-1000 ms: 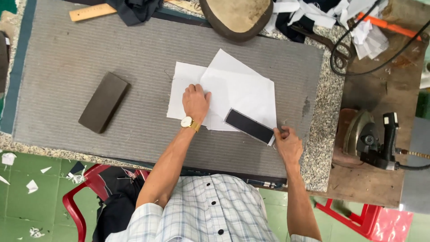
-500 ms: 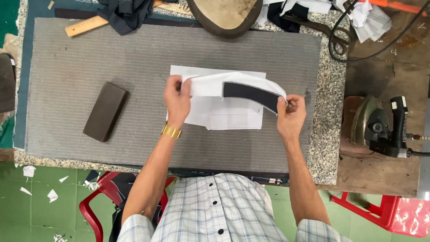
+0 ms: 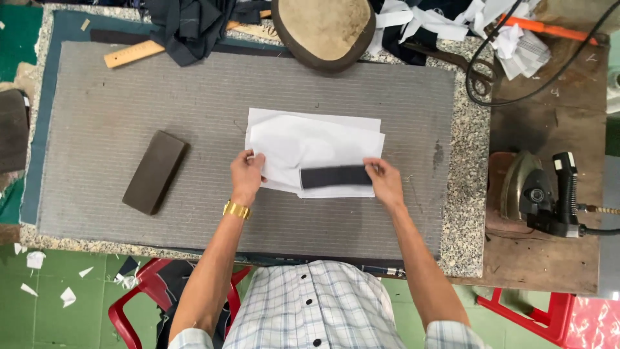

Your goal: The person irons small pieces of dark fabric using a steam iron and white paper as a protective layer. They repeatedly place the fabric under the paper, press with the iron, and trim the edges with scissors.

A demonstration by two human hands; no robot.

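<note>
1. The left hand grips the left edge of the white fabric pieces, thumb on top and fingers curled under the layers, a gold watch on its wrist.
2. The right hand pinches the right end of the dark strip together with the white layer beneath it, fingers closed lightly rather than clenched.
3. The white pieces lie in the middle of the grey ribbed mat, stacked and slightly skewed. The dark strip sits across their near edge, between the two hands.
4. The white fabric looks thin, light and limp; it will likely sag or slide apart unless held at two opposite edges, as here.
5. The dark strip seems a little stiffer, but small and easily shifted, so pinching it with the layer below is the safer hold.
6. A dark block rests to the left, well apart; an iron stands at the right on the wooden bench.
</note>
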